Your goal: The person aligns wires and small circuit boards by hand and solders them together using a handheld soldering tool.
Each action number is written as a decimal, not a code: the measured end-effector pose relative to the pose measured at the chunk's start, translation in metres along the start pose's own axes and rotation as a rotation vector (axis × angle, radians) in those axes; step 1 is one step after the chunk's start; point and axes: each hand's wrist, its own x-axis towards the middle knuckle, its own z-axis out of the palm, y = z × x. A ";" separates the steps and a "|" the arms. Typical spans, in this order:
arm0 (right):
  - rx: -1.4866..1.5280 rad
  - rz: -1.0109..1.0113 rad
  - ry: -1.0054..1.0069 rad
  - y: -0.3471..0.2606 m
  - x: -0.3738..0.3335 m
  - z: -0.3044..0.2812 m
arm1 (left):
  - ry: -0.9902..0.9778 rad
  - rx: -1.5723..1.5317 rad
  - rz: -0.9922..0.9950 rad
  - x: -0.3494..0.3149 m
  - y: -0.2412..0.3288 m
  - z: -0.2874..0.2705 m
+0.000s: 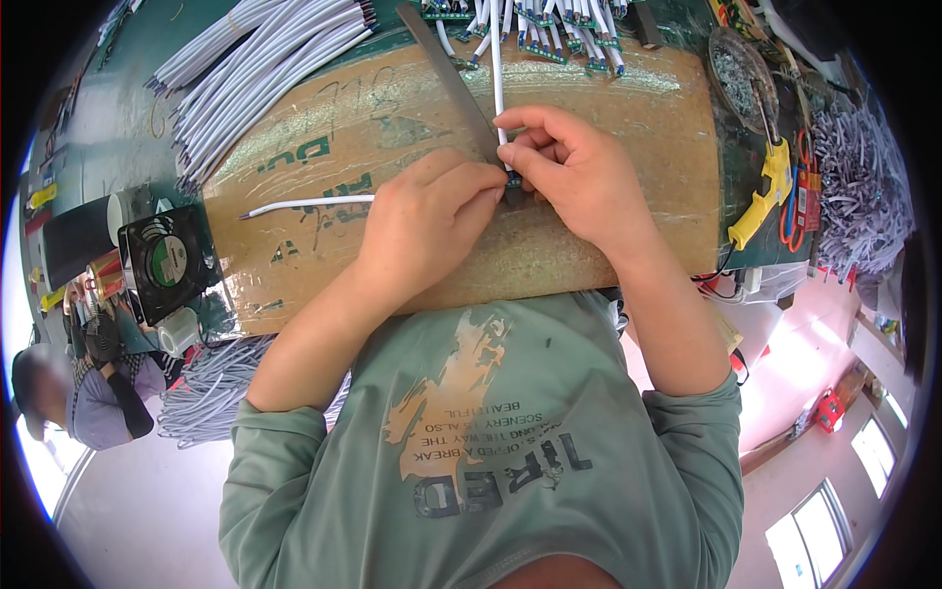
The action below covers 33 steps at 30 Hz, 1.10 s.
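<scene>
A white cable (497,74) runs down from the far edge of the table into my right hand (584,177), which pinches it between thumb and fingertips. My left hand (427,216) is closed too, its fingertips pressed together beside the right thumb. Out of the left hand's palm side, another white cable (314,202) sticks out to the left over the cardboard. A small dark green piece (513,181) shows between the two hands; its details are too small to make out. Under the fingers lies a long grey metal bar (446,74), slanting away to the far left.
Cardboard (628,226) covers the work surface. White cables (265,74) lie bundled far left; cables with small green boards (569,39) are heaped at the far edge. Right are a yellow glue gun (763,196) and a round dish (741,79). A black fan (165,257) and a person (98,402) are left.
</scene>
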 end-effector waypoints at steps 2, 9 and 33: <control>0.009 -0.003 0.004 0.000 -0.001 -0.001 | 0.004 0.011 0.031 0.000 -0.001 0.000; -0.036 0.041 0.235 -0.012 -0.028 -0.037 | 0.004 0.123 0.183 0.001 -0.006 -0.002; -0.217 0.310 1.005 0.071 -0.104 -0.200 | 0.016 0.083 0.067 -0.001 0.003 0.000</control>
